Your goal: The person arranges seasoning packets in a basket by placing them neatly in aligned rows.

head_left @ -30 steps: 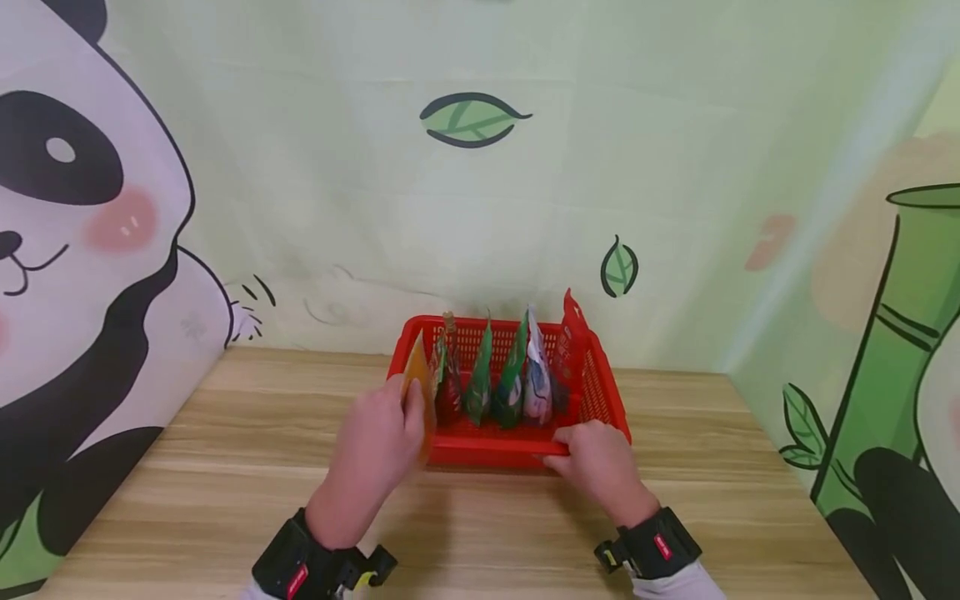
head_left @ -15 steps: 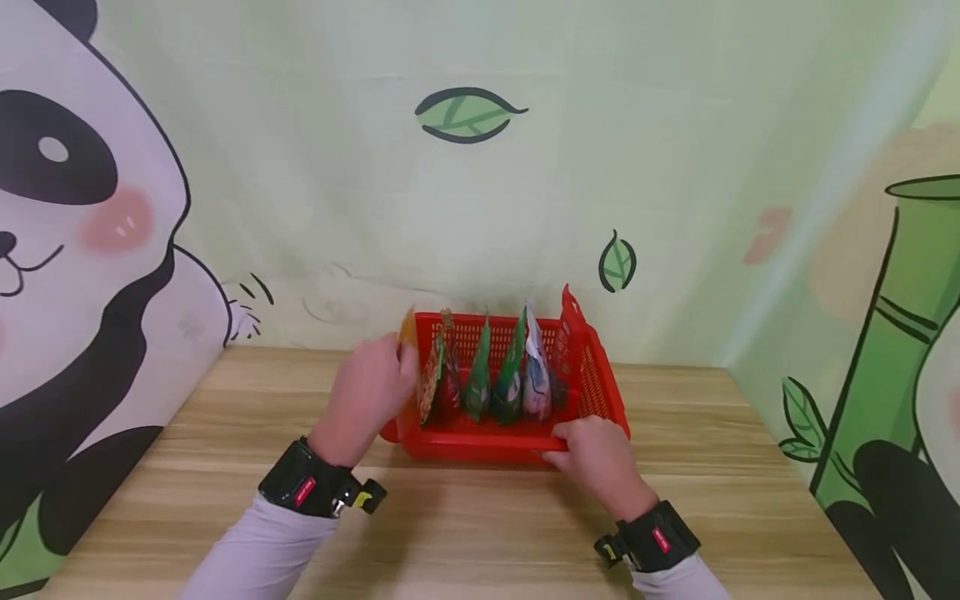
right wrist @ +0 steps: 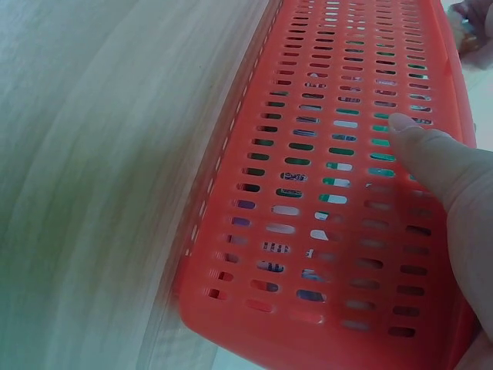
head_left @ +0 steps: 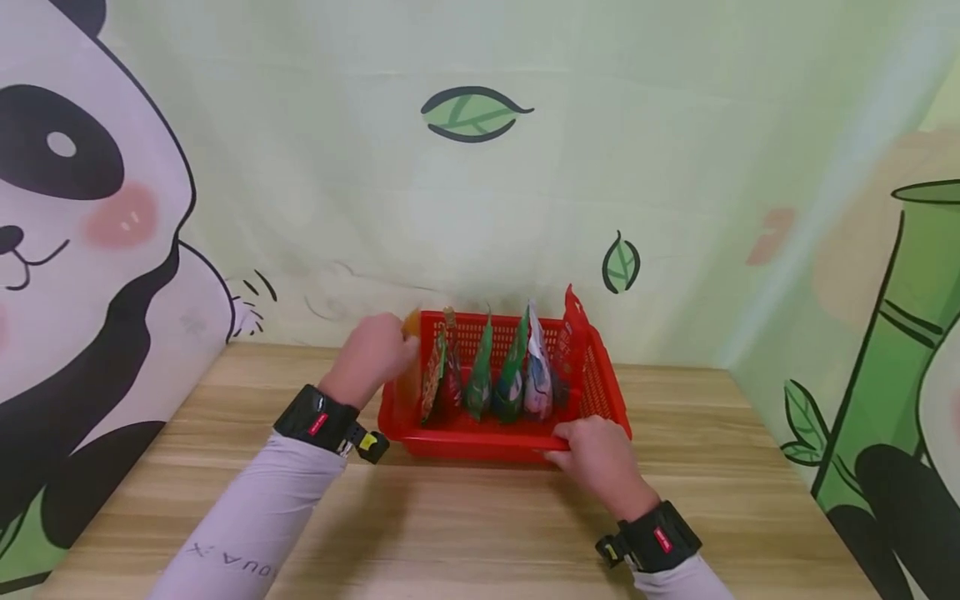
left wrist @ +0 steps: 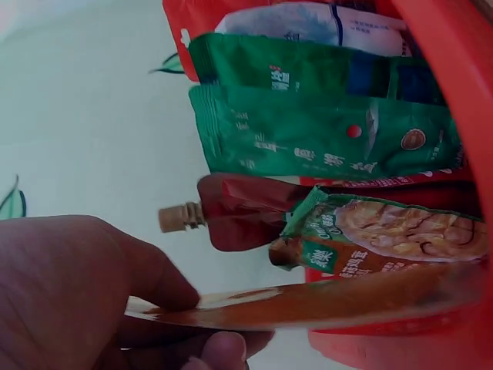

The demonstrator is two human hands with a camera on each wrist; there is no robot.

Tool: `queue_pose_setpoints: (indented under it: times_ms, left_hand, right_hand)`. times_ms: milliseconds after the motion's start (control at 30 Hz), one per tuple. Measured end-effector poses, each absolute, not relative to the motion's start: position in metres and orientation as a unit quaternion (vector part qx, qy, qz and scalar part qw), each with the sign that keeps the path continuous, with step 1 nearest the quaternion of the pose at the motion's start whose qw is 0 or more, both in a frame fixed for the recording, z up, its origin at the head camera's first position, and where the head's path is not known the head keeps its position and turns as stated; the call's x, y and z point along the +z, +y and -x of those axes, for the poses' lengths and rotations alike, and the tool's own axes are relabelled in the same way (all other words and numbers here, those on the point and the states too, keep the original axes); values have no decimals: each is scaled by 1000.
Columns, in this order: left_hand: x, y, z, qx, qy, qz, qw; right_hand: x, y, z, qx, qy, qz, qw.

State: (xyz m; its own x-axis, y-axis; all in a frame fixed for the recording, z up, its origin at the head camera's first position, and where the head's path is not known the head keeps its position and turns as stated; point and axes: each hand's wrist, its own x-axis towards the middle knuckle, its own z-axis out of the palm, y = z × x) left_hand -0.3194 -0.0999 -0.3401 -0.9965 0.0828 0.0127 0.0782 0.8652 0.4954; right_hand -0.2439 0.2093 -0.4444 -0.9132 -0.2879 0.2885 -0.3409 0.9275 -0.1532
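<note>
My left hand [head_left: 375,354] pinches the top of a flat orange packet [left wrist: 331,302], which stands on edge inside the left end of a red plastic basket [head_left: 480,448]. My right hand [head_left: 596,458] grips the basket's front rim, its thumb [right wrist: 427,150] lying against the slotted outer wall. Right of the orange packet stands a packet with a food picture [left wrist: 408,231], then a dark red spouted pouch [left wrist: 246,212]. Farther right are two green bags [left wrist: 308,135], a white bag [head_left: 537,375] and a tall red bag [head_left: 572,342], all upright in a row.
The basket sits on a wood-grain table [head_left: 480,533], near its back edge. Behind it hangs a pale green backdrop [head_left: 345,183] printed with leaves and pandas. Each wrist wears a black camera strap [head_left: 318,421].
My left hand has moved up and back with the orange packet, from over the basket's front left into its left end. The right hand stays on the front rim.
</note>
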Motion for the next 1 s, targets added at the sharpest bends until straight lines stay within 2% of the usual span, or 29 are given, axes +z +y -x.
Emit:
queue_pose_setpoints:
  times_ms: [267, 467, 1000]
  left_hand:
    - [-345, -95, 343, 282, 957, -21, 64]
    - [-350, -91, 354, 300, 951, 3, 79]
    - [-375, -82, 359, 219, 975, -31, 25]
  right_hand:
    - [-446, 211, 244, 101, -971, -165, 139]
    - [-444, 210, 243, 97, -971, -168, 141]
    - [-442, 209, 242, 98, -974, -158, 130]
